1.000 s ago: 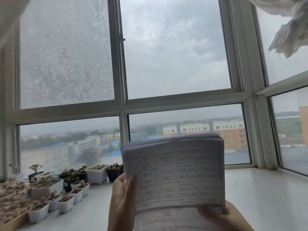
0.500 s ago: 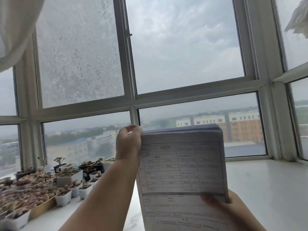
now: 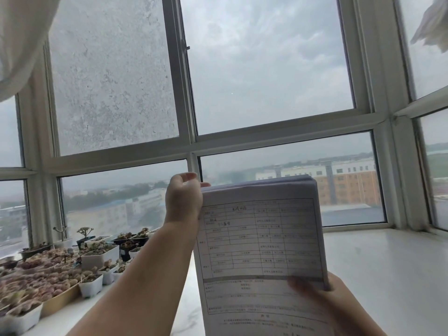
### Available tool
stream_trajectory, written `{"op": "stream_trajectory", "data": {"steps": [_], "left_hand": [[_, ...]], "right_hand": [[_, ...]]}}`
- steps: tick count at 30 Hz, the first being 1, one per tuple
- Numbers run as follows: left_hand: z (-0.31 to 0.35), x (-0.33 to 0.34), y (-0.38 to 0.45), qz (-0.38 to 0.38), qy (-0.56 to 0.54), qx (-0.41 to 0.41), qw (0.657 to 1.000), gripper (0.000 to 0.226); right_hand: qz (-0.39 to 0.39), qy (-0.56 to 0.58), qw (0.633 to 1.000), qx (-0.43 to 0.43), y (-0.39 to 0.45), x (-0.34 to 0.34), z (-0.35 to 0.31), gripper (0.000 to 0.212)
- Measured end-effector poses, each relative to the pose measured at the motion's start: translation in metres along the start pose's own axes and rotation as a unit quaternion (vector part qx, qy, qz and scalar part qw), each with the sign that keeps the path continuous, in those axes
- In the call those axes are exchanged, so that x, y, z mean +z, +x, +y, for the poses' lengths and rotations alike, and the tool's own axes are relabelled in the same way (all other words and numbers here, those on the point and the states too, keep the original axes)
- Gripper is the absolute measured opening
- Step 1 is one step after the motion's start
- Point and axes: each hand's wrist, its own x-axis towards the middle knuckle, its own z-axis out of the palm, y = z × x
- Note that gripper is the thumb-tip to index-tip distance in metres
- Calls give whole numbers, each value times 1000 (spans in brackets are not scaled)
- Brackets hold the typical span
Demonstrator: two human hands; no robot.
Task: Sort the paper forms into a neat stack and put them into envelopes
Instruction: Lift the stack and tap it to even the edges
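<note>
A thick stack of printed paper forms (image 3: 260,238) stands upright in front of me, its top sheet a table with handwriting. My right hand (image 3: 324,297) grips the stack at its lower right, thumb across the front sheet. My left hand (image 3: 184,197) is raised at the stack's top left corner, fingers curled over the top edge, touching it. No envelopes are in view.
A white windowsill (image 3: 388,267) runs under a large bay window (image 3: 189,146). Several small white pots of succulents (image 3: 92,260) crowd the left of the sill. A white curtain (image 3: 21,37) hangs at upper left, and white cloth (image 3: 434,25) at upper right.
My left hand moved from the stack's lower left edge up to its top left corner. The stack was lifted slightly higher, and the view shifted a little to the left.
</note>
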Motion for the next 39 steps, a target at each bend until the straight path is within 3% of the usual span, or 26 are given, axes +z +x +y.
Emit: {"op": "stream_trajectory", "data": {"steps": [2, 4, 6, 9, 11, 16, 18, 22, 24, 26, 29, 33, 34, 36, 38, 39], "left_hand": [[0, -3, 0, -21, -45, -6, 999, 27], [-10, -12, -9, -86, -57, 9, 995, 74], [-39, -24, -24, -126, -64, 32, 989, 90], [-89, -27, -61, -181, -65, -27, 981, 72], [-107, -22, -77, -143, -78, -51, 985, 54], [-87, -15, -66, -87, -78, 3, 993, 16], [-86, -19, -65, -87, -63, 14, 994, 15], [-115, -33, -91, -111, -29, -25, 993, 40], [-126, -38, -101, -115, -8, -7, 993, 42], [-130, -37, -98, -106, -17, 2, 994, 38], [-127, -35, -93, -104, -39, 15, 994, 32], [-136, -43, -98, -136, 5, -17, 991, 8], [-136, -46, -96, -145, 19, -18, 989, 21], [-116, -54, -85, -98, 74, 39, 992, 70], [-73, -57, -72, -20, 184, 203, 961, 101], [-48, -55, -65, -20, 225, 284, 932, 110]], "right_hand": [[9, 4, 1000, -5, 0, 0, 0, 65], [13, 9, 1000, -1, 0, 0, 1, 65], [13, 16, 1000, 8, 0, 0, 2, 67], [11, 30, 999, 7, 1, 2, 2, 77], [16, 40, 999, -1, 1, 4, -2, 82], [50, 70, 996, -22, 7, 8, -20, 47], [55, 59, 997, -5, 5, 8, -18, 44], [48, -13, 999, 15, -3, 6, -1, 58], [55, -8, 998, 4, -6, 7, 3, 47], [55, 11, 998, -11, -4, 9, 1, 36], [50, 60, 997, -13, 0, 12, -4, 41], [53, 25, 998, -16, -3, 16, 1, 40], [52, 25, 998, -23, -3, 16, 1, 39], [49, 6, 998, -40, -3, 15, -7, 39], [47, -41, 995, -75, -3, 13, -17, 31], [51, -78, 991, -98, -3, 12, -22, 27]]}}
